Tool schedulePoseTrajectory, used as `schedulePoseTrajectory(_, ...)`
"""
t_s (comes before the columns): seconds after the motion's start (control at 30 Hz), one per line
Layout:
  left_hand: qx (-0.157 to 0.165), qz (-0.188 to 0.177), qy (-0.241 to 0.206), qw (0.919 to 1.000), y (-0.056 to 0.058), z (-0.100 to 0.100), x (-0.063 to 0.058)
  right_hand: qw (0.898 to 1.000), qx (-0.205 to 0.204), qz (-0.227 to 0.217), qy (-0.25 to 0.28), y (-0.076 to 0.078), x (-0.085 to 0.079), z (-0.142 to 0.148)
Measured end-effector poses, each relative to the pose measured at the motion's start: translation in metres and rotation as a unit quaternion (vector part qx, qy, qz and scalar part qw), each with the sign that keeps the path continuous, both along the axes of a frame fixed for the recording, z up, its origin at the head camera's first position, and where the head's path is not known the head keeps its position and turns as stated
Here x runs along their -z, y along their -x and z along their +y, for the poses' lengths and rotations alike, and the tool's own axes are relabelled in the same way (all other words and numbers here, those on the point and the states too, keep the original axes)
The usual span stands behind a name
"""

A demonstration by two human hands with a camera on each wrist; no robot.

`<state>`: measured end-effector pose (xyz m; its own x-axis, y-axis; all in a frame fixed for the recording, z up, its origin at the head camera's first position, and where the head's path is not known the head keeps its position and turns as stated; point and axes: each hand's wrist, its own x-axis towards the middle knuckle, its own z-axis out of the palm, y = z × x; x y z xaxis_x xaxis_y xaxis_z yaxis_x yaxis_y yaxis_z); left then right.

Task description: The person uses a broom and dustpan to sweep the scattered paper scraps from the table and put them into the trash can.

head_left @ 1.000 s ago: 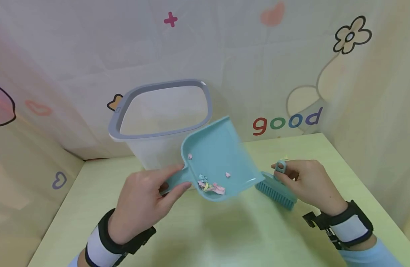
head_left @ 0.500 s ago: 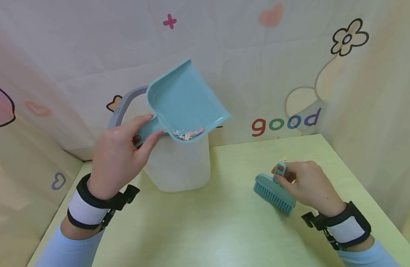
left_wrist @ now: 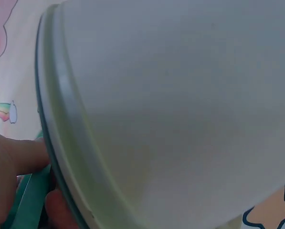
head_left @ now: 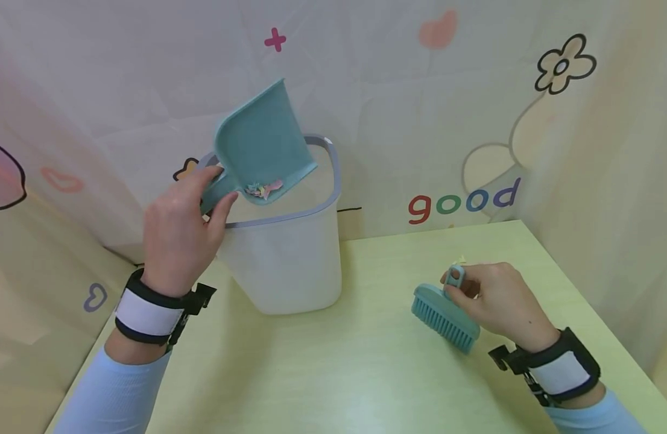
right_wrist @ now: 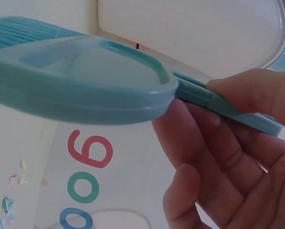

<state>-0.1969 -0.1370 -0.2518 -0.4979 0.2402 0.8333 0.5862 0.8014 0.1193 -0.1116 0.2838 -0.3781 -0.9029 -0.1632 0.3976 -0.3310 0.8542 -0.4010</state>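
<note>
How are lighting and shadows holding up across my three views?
Head: soft shadows on the table, plus a pale sheen toward the near middle; left wrist: dim, the bin's wall shaded and nearly featureless; right wrist: muted light, faint highlights along the brush.

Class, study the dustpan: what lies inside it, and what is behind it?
Inside the dustpan, small pink and blue scraps lie bunched near the handle. Behind it, parts of the bin and printed cloth show. The part of the bin's far rim it covers cannot be seen.
</note>
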Motion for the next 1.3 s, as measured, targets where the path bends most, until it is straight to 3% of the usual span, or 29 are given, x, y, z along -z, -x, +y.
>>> schedulePoseTrajectory(0.2, 0.001, 0.043, 0.011, 0.9990, 0.003, 0.003, 0.001, 1.000, 0.000, -0.002, 0.001, 0.000, 0.001, 0.000)
schedulePoseTrajectory(0.43, -0.009, 0.077, 0.026, 0.9967, -0.001, 0.004, 0.006, 1.000, -0.008, 0.008, 0.000, 0.001, 0.002, -0.001)
schedulePoseTrajectory(0.67, 0.023, 0.076, -0.041, 0.9960, -0.014, 0.002, 0.016, 1.000, -0.009, 0.016, 0.001, 0.001, 0.003, -0.001)
schedulePoseTrajectory(0.8, 0.047, 0.073, -0.070, 0.9938, -0.029, 0.003, 0.026, 1.000, -0.009, 0.018, 0.002, 0.001, 0.003, -0.001)
schedulePoseTrajectory(1.07, 0.141, 0.051, -0.070, 0.9862, -0.061, 0.018, 0.065, 0.999, -0.014, 0.030, 0.001, 0.001, 0.003, 0.002)
schedulePoseTrajectory(1.2, 0.190, 0.031, -0.053, 0.9797, -0.075, 0.024, 0.096, 0.999, -0.014, 0.028, 0.007, 0.000, 0.002, 0.001)
schedulePoseTrajectory(1.3, 0.206, -0.009, -0.028, 0.9781, -0.083, 0.026, 0.124, 1.000, -0.010, 0.022, 0.008, 0.000, 0.002, 0.001)
